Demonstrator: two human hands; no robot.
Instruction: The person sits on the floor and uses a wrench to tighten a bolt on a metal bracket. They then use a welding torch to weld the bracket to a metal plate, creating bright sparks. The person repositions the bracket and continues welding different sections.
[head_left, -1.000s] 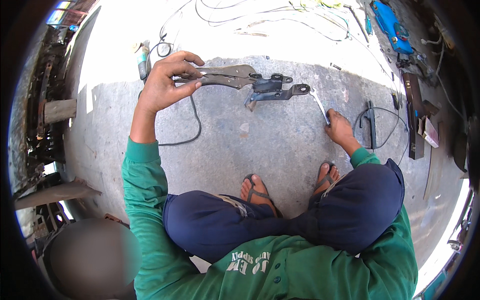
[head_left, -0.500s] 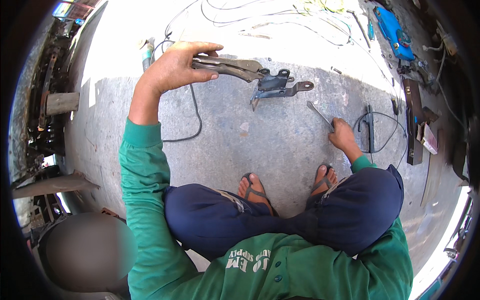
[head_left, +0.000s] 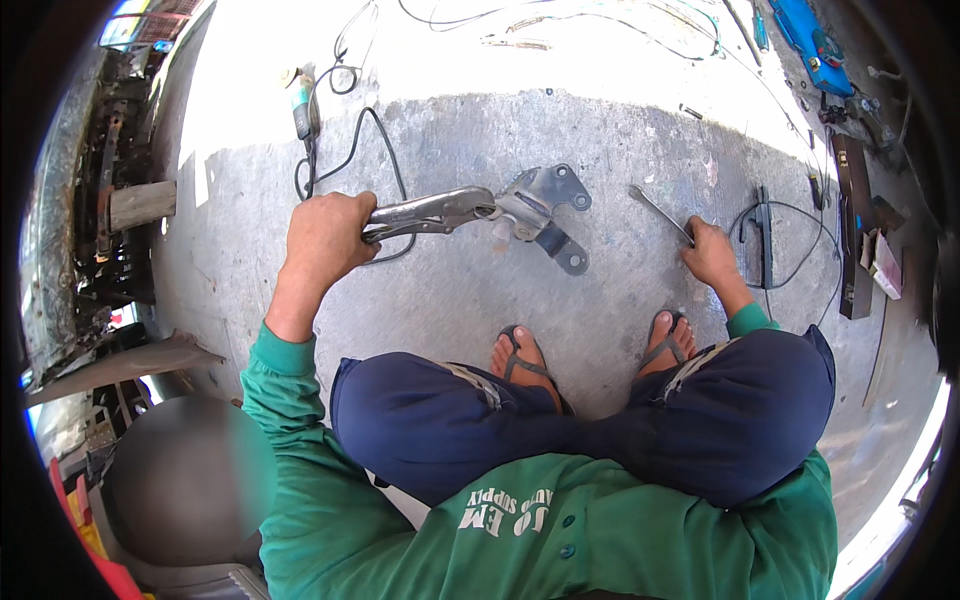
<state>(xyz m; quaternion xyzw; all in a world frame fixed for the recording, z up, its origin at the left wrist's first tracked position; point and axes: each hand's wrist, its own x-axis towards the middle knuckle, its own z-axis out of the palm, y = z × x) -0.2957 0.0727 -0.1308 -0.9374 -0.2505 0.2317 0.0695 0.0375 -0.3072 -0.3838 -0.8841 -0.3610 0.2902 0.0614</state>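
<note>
My left hand is closed around the handles of a pair of locking pliers. Clamped in the pliers' jaws is a dark metal bracket with bent tabs and round holes, ahead of my feet. My right hand grips a slim metal tool with a flattened tip that points up and left toward the bracket. The tool and the bracket are apart. My fingers hide the tool's other end, so its exact kind is unclear.
An angle grinder with a black cord lies at the far left. Right of my right hand are a dark metal bar with a looped cable and a long brown box. A blue case lies far right; a wooden block juts in at left.
My left hand has come nearer to me with the locking pliers, and the bracket has turned to show another side. My right hand still holds the slim tool.
</note>
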